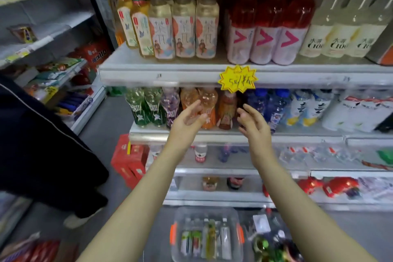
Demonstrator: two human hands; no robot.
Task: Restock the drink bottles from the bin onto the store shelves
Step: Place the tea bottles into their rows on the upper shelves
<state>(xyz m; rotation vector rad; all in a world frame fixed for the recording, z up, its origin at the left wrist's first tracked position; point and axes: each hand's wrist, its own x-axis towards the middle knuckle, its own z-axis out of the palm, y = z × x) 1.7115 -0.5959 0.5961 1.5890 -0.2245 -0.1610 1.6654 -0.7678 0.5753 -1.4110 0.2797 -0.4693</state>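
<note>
In the middle of the frame, the left hand (pixel 187 119) and the right hand (pixel 253 125) are held out with loose fingers and hold nothing. They are in front of an orange bottle (pixel 209 112) on a shelf (pixel 297 137). A yellow tag (pixel 237 78) hangs above. At the bottom sits a clear bin (pixel 204 209) with bottles inside.
</note>
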